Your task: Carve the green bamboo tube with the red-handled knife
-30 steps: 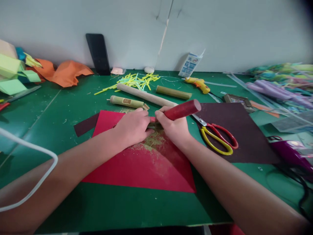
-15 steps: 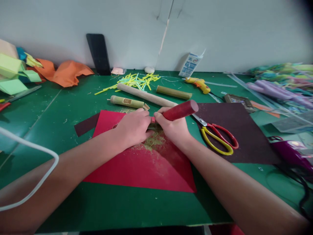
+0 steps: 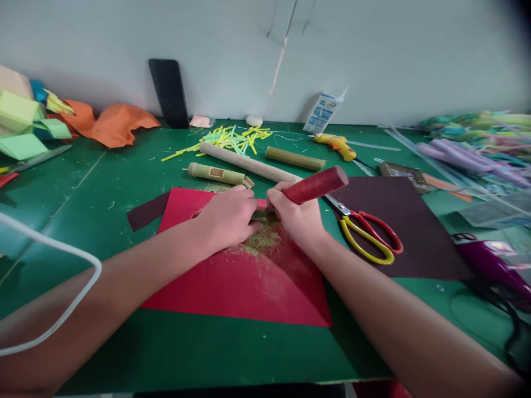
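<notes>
My right hand [image 3: 299,213] is wrapped round a thick red round handle [image 3: 317,185], which sticks up to the right; the tool's working end is hidden between my hands. Fingers curled, my left hand [image 3: 232,214] presses down close beside it, on a piece that its fingers mostly hide. Both hands are over a red sheet [image 3: 232,287]. Greenish-brown shavings [image 3: 259,239] lie scattered on it just below my fingers. Behind my left hand lies a bamboo tube [image 3: 218,173] with a rectangular notch cut in it.
Red-and-yellow-handled scissors [image 3: 369,236] lie on a dark sheet [image 3: 423,249] at right. Behind my hands are a pale wooden rod [image 3: 244,161], another bamboo piece [image 3: 294,158], yellow strips [image 3: 222,138] and a yellow glue gun [image 3: 338,146]. A white cable [image 3: 89,257] crosses my left forearm.
My right hand and the red handle have shifted slightly to the right, away from my left hand. My left hand stays in place.
</notes>
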`<state>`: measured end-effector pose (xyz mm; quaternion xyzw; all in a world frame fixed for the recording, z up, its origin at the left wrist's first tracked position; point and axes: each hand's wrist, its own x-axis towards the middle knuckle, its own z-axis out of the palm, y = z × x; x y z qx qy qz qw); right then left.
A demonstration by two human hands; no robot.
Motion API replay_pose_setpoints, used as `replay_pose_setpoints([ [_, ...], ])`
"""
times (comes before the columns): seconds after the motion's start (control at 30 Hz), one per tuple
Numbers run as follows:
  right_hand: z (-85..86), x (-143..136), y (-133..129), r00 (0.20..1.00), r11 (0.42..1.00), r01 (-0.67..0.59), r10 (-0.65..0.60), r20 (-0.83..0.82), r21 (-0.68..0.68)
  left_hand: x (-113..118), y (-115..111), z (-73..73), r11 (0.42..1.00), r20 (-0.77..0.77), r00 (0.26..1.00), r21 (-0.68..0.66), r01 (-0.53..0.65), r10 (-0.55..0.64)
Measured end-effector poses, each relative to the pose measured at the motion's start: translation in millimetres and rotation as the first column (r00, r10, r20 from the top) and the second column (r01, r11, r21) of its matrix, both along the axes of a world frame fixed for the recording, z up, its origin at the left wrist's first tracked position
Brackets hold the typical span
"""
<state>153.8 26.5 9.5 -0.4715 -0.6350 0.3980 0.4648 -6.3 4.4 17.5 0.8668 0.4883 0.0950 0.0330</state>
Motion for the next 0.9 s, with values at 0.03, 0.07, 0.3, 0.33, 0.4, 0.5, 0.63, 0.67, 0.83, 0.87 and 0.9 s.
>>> replay_pose_setpoints([
  [0.03,-0.3,-0.8,0.8,1.0,1.0,-0.003,0.002,0.009,0.012,0.4,-0.1,-0.3,1.0,0.002,1.0,0.005,0.0,0.0],
  [0.07,-0.5,-1.5,1.5,1.0,1.0,-0.01,0.009,0.022,0.022,0.8,-0.3,-0.5,1.0,0.002,1.0,0.009,0.0,0.0],
  [0.3,-0.9,-1.0,2.6,0.995,0.998,-0.041,0.037,0.09,0.047,1.6,-2.1,0.1,1.0,-0.01,1.0,0.005,-0.001,0.001],
  [0.33,-1.2,-0.8,2.7,0.995,0.998,-0.039,0.035,0.088,0.047,1.4,-2.1,-0.2,1.0,-0.009,1.0,0.004,0.0,0.0],
  [0.4,-1.8,-0.5,2.9,0.996,0.998,-0.038,0.034,0.081,0.047,0.9,-1.9,-1.1,1.0,-0.009,1.0,0.003,0.004,-0.004],
  [0.5,-2.2,-0.9,2.9,0.997,0.999,-0.044,0.042,0.064,0.025,0.2,-1.4,-2.1,1.0,-0.002,1.0,0.008,0.015,-0.015],
  [0.63,-0.7,-0.9,1.9,0.998,0.999,-0.046,0.047,0.033,-0.028,0.6,-2.4,-1.0,1.0,0.008,1.0,0.004,0.006,-0.006],
  [0.67,-0.2,-0.6,1.4,0.998,0.998,-0.047,0.048,0.033,-0.028,1.1,-3.0,-0.5,1.0,0.008,1.0,-0.002,-0.001,0.001],
  [0.83,0.1,1.9,-1.9,0.996,0.998,-0.058,0.057,0.068,0.018,3.2,-5.4,-1.4,1.0,0.015,1.0,0.009,-0.015,0.015],
  [0.87,-0.2,2.4,-2.6,0.996,0.998,-0.055,0.053,0.072,0.024,3.4,-5.6,-2.1,1.0,0.02,1.0,0.017,-0.014,0.013],
  [0.9,-0.5,2.9,-3.3,0.996,0.998,-0.052,0.05,0.074,0.029,3.5,-5.8,-2.8,1.0,0.023,1.0,0.023,-0.011,0.011],
])
